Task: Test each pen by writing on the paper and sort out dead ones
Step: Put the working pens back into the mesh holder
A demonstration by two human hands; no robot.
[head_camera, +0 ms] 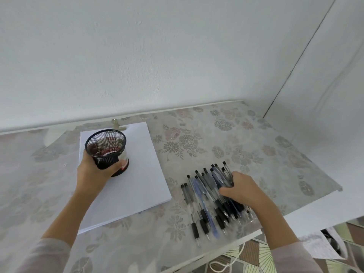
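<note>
The left hand (92,170) has its grip wrapped round a black wire-mesh cup (107,148), tilted over the white paper stack (137,174). The right hand (244,189) curls its grip round clear-barrelled pens (206,194) heaped on the floral counter (216,134); they lie beside the paper.

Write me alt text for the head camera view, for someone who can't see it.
A person's left hand grips a tilted black mesh pen cup over a stack of white paper, while the right hand curls round some of the pens heaped beside it. Everything sits on a table with a floral cloth, against a white wall.
</note>
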